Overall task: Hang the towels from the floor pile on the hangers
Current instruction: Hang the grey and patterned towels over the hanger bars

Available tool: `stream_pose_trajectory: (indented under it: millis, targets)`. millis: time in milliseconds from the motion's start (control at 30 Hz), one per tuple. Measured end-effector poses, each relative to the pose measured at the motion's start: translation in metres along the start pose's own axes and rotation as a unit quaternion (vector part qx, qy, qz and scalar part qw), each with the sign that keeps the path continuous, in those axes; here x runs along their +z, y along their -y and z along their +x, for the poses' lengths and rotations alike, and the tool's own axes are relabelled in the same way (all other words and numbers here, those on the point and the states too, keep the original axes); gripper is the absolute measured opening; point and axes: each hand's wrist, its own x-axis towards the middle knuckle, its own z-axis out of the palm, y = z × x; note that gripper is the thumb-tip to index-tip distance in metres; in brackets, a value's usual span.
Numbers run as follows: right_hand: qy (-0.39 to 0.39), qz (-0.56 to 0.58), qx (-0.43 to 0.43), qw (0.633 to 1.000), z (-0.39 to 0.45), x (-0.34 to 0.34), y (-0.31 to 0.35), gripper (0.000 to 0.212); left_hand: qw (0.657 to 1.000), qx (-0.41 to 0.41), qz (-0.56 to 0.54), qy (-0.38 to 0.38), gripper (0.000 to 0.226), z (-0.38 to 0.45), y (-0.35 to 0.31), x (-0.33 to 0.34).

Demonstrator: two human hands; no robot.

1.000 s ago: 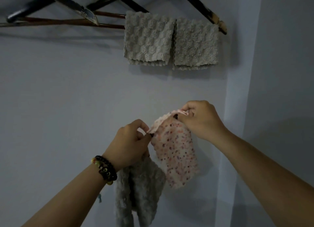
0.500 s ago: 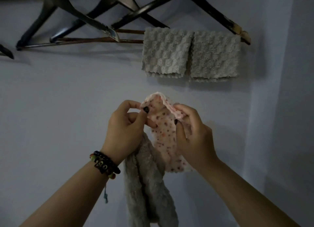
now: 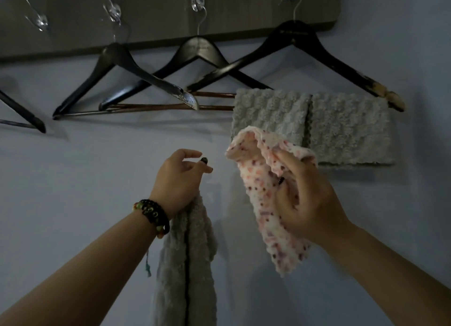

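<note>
- Pink-speckled, the small cream towel (image 3: 266, 191) is bunched in the right hand (image 3: 307, 199), whose fingers and thumb curl round its upper part; its lower corner hangs free below the wrist.
- Its top fold rises in front of the lower left corner of the two grey towels (image 3: 314, 125) already draped side by side on the bar of the rightmost hanger (image 3: 295, 47).
- The left hand (image 3: 178, 177) is to the left of the speckled towel and apart from it, thumb and forefinger loosely parted, dark polish on the nails.
- A grey fluffy towel (image 3: 188, 264) hangs straight down from the underside of that hand; the lower fingers holding it are hidden behind the palm.
- A beaded bracelet (image 3: 153, 214) sits on the left wrist.
- Three more dark wooden hangers (image 3: 114, 64) hang to the left with bare bars, their arms crossing one another; the leftmost is cut off by the frame edge.
- All hang by wire loops from clear hooks (image 3: 114, 13) on a grey-brown wall board (image 3: 151, 16), fixed to a pale wall (image 3: 85, 174).
</note>
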Motion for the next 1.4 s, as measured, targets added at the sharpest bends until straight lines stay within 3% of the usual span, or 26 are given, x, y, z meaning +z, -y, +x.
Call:
stream_pose_trajectory:
  millis: [200,400,600,767,900,1133,1300,1400]
  targets:
    - [-0.032,0.003,-0.01,0.999,0.024,0.023,-0.007,0.06,0.999,0.041,-0.015,-0.001,0.038,0.047,0.004,-0.003]
    - [-0.065,0.045,0.029,0.996,0.069,0.04,-0.006,0.063,0.989,0.148,0.019,0.008,0.061,0.071,0.003,0.002]
    - [-0.11,0.054,0.079,0.989,0.116,0.054,-0.001,0.065,0.983,0.079,-0.159,-0.055,0.046,0.101,-0.007,0.002]
    - [-0.176,0.106,0.13,0.97,0.137,0.051,0.008,0.068,0.973,0.092,-0.202,-0.063,0.005,0.116,-0.025,0.0]
    - [-0.203,0.153,0.151,0.955,0.142,0.045,0.011,0.068,0.976,0.044,-0.205,-0.061,0.014,0.112,-0.03,-0.001]
    - [-0.203,0.19,0.218,0.936,0.141,0.03,-0.002,0.066,0.975,0.04,-0.214,0.036,0.017,0.098,-0.049,-0.012]
    - [-0.19,0.186,0.228,0.937,0.139,0.021,-0.006,0.063,0.965,0.066,-0.252,-0.006,0.008,0.085,-0.071,-0.018]
    - [-0.185,0.191,0.227,0.937,0.145,0.015,-0.006,0.064,0.959,0.094,-0.269,-0.011,0.017,0.074,-0.09,-0.021]
